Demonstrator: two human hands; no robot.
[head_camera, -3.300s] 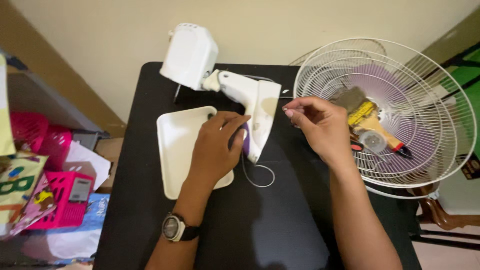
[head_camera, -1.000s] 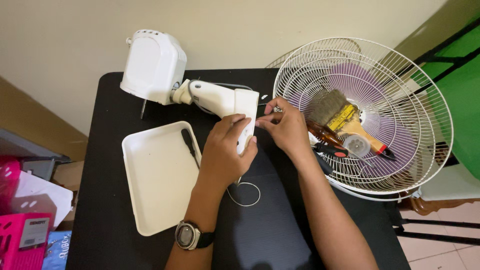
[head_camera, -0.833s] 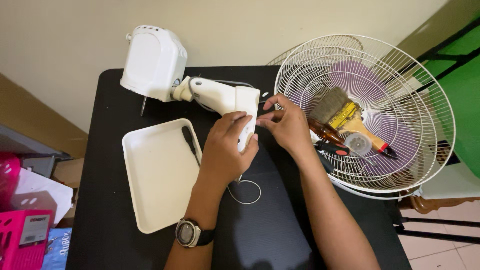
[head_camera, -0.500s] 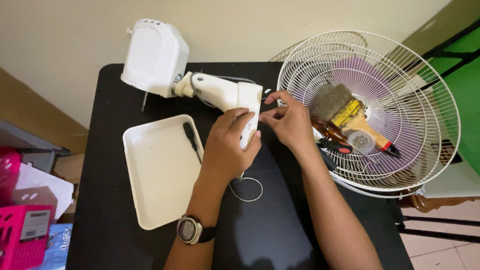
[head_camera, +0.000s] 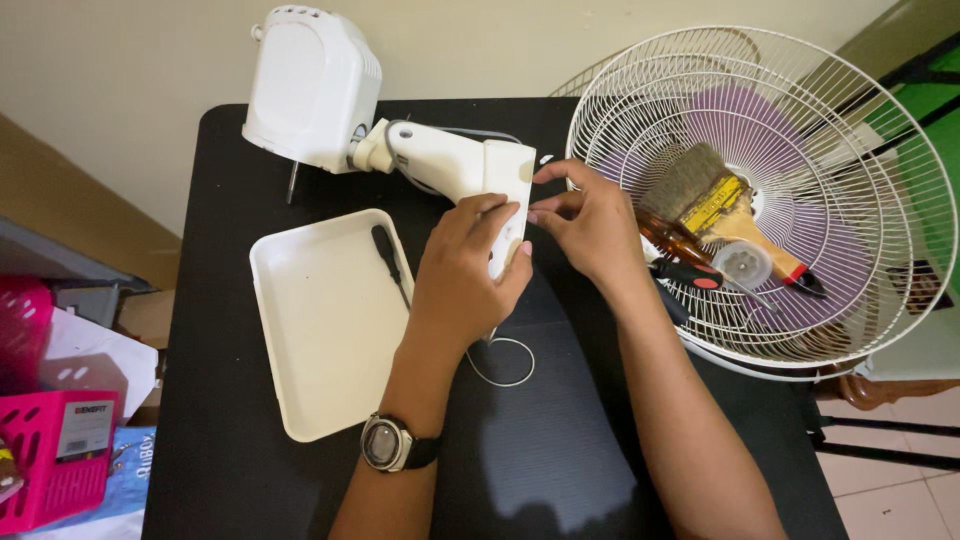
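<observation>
Left hand: my left hand (head_camera: 468, 262) lies over the lower end of the white fan neck (head_camera: 462, 170), fingers curled down on it and holding it against the black worktop (head_camera: 230, 190); a wristwatch (head_camera: 388, 442) sits on that wrist.
Right hand: my right hand (head_camera: 590, 222) is at the neck's right edge, thumb and forefinger pinched together; I cannot tell what, if anything, is between them.
Fan neck: it lies slanted across the worktop's middle, joined at its upper left to the white motor housing (head_camera: 312, 85).
Cord: a thin white wire (head_camera: 503, 362) loops out from under my left hand.
Tray: a white tray (head_camera: 325, 325) lies just left of my left hand, a dark screwdriver (head_camera: 388, 260) along its right rim.
Grille: a white wire fan guard (head_camera: 800, 130) rests at right, holding a paintbrush (head_camera: 710, 200) and a red-handled tool (head_camera: 690, 272).
Left margin: a pink basket (head_camera: 55, 455) beside the worktop.
</observation>
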